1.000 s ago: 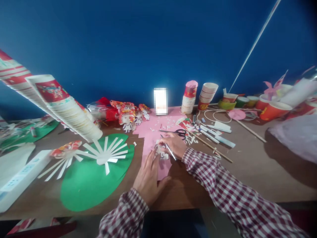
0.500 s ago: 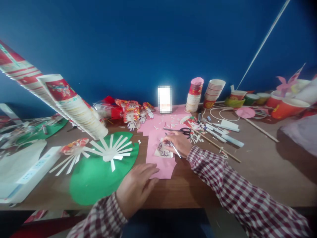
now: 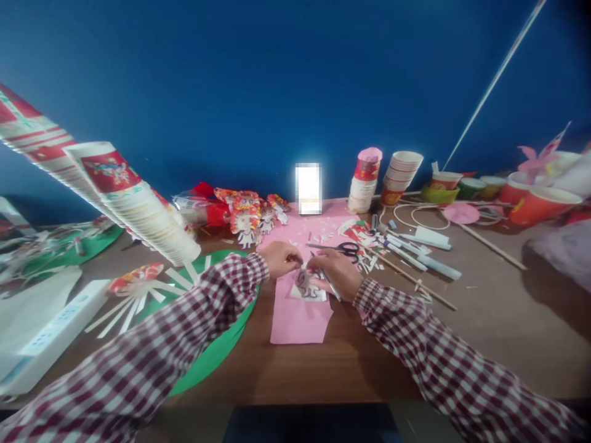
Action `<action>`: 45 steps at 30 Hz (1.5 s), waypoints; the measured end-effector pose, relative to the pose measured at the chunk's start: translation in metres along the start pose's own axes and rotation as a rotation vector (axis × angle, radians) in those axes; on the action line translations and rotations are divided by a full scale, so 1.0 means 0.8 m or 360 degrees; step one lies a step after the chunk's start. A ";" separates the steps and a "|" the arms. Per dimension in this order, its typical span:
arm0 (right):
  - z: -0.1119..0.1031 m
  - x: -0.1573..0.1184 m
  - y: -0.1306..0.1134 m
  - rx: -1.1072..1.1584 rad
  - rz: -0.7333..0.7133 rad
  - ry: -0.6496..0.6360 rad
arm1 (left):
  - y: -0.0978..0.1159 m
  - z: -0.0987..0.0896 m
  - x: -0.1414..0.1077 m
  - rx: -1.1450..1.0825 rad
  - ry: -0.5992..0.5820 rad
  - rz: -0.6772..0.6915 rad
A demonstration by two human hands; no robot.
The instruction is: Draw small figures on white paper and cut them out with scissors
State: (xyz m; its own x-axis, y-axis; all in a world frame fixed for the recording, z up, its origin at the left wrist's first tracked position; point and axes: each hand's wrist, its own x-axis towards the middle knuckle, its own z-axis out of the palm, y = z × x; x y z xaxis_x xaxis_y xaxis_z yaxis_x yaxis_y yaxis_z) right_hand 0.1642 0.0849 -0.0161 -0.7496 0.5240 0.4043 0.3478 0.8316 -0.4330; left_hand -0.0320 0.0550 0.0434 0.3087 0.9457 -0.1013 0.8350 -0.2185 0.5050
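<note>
A small white paper piece [image 3: 308,289] with a dark-outlined figure lies on the pink sheet [image 3: 298,323]. Both hands meet at its upper edge. My left hand [image 3: 281,259] has its fingers pinched together near the top left of the piece; what they hold is too small to make out. My right hand [image 3: 338,272] bends over the right side, with its fingertips at the top of the piece and a slim pen [image 3: 333,291] held under the palm. Black scissors [image 3: 347,248] lie just behind my right hand.
Paper cup stacks stand behind [image 3: 362,187] and lean at the left [image 3: 138,200]. A green paper disc [image 3: 207,363] lies under my left forearm. Cut-out figures [image 3: 247,224] stand at the back. Markers [image 3: 409,251] and a wooden stick [image 3: 410,277] lie to the right.
My left hand has moved forward from the near edge of the pink sheet to the drawn piece, and its fingers have closed. My right hand remains there with the pen.
</note>
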 end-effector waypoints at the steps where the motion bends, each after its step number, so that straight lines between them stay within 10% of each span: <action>1: 0.000 0.000 0.000 -0.0005 0.0010 0.0004 | -0.005 0.003 0.009 0.0000 -0.0005 -0.0001; 19: -0.003 -0.001 -0.004 0.0005 0.0110 -0.0030 | -0.034 0.026 0.037 -0.0332 -0.0295 0.0140; 45: -0.006 0.004 -0.014 -0.0103 0.0215 -0.0097 | -0.050 0.035 0.028 -0.0185 -0.0108 0.0390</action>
State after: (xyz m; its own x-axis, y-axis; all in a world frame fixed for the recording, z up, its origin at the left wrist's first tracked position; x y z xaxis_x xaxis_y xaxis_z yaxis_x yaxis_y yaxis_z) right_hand 0.1605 0.0783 -0.0059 -0.7257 0.6214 0.2954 0.4819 0.7655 -0.4264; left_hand -0.0460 0.0782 -0.0029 0.5277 0.8492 -0.0192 0.6751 -0.4056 0.6162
